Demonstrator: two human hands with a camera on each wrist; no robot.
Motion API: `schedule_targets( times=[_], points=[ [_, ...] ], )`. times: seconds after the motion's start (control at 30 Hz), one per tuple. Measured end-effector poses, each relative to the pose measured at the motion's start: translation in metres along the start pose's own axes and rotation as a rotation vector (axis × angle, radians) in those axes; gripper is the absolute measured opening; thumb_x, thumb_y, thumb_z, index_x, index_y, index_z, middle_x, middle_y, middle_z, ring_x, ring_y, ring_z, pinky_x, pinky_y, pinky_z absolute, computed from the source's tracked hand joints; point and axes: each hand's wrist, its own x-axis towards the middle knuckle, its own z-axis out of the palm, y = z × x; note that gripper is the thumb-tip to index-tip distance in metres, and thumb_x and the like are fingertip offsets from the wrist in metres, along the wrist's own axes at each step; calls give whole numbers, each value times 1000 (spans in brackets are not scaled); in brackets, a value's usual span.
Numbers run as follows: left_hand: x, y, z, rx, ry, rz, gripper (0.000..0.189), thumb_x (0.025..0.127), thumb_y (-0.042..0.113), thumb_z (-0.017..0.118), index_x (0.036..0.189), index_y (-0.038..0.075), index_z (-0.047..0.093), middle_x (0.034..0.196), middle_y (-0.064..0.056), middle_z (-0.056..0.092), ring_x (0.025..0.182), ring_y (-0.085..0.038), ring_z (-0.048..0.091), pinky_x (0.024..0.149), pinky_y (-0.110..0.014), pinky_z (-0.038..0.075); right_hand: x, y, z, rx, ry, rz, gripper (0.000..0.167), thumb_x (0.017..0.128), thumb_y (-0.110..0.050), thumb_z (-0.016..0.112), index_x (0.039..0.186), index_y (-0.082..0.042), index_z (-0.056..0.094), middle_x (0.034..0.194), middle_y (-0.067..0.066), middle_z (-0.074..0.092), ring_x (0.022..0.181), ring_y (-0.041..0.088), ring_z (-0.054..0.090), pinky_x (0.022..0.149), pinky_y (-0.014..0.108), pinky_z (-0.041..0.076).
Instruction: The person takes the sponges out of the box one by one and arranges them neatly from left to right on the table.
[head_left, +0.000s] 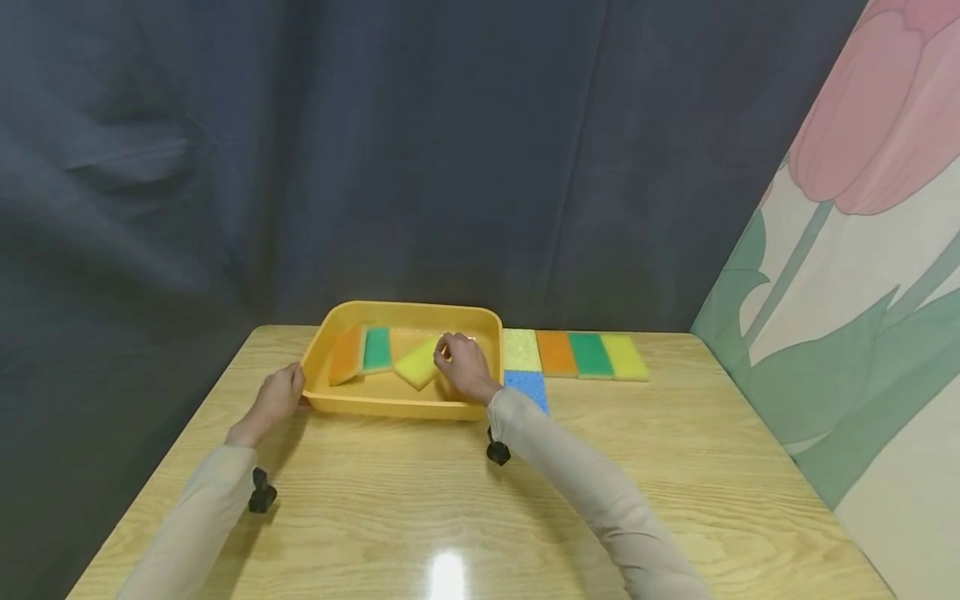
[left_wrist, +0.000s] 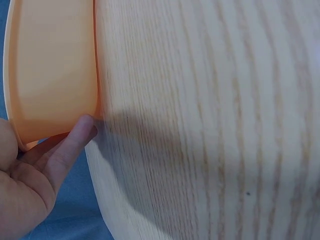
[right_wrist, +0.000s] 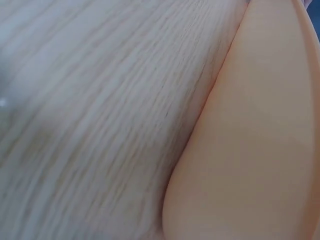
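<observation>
A yellow-orange plastic tray [head_left: 405,408] stands on the table. My left hand [head_left: 279,393] grips its left end, with the thumb or a finger along the outer wall in the left wrist view. Inside the tray, an orange sponge [head_left: 347,354] leans at the left beside a green sponge [head_left: 377,348]. A yellow sponge [head_left: 415,363] lies at a slant near the middle. My right hand [head_left: 465,367] reaches over the front wall, its curled fingers pinching the yellow sponge's right end. Those fingertips are partly hidden, and the right wrist view shows only tray wall and wood.
Right of the tray, a pale yellow sponge [head_left: 522,350], an orange sponge [head_left: 557,353], a green sponge [head_left: 591,355] and another yellow sponge [head_left: 625,357] lie in a row. A blue sponge [head_left: 528,387] lies before the pale one. A dark curtain [head_left: 450,167] hangs behind the table [head_left: 420,500].
</observation>
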Motion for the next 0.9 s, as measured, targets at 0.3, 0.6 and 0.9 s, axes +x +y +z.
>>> schedule_targets(
  times=[0.3, 0.6, 0.9],
  points=[
    [-1, 1, 0, 1, -16, -2, 35, 108, 9, 24, 100, -12, 52, 86, -28, 63, 79, -41, 69, 64, -44, 61, 6, 3, 8, 4, -5, 53, 18, 98, -15, 63, 110, -3, 66, 110, 17, 59, 88, 29, 59, 86, 43, 53],
    [-2, 1, 2, -48, -27, -16, 33, 107, 7, 25, 103, -13, 52, 90, -30, 64, 77, -38, 70, 64, -41, 62, 8, 6, 17, 30, -82, 170, 35, 97, -19, 64, 126, -1, 60, 125, 20, 55, 105, 35, 58, 91, 44, 52],
    [-1, -2, 2, -59, -1, 4, 31, 106, 5, 27, 100, -12, 52, 87, -28, 63, 75, -38, 70, 62, -40, 62, 15, 9, 23, 16, -148, 257, 50, 96, -28, 67, 138, -4, 51, 140, 21, 46, 121, 37, 50, 99, 45, 48]
  ],
)
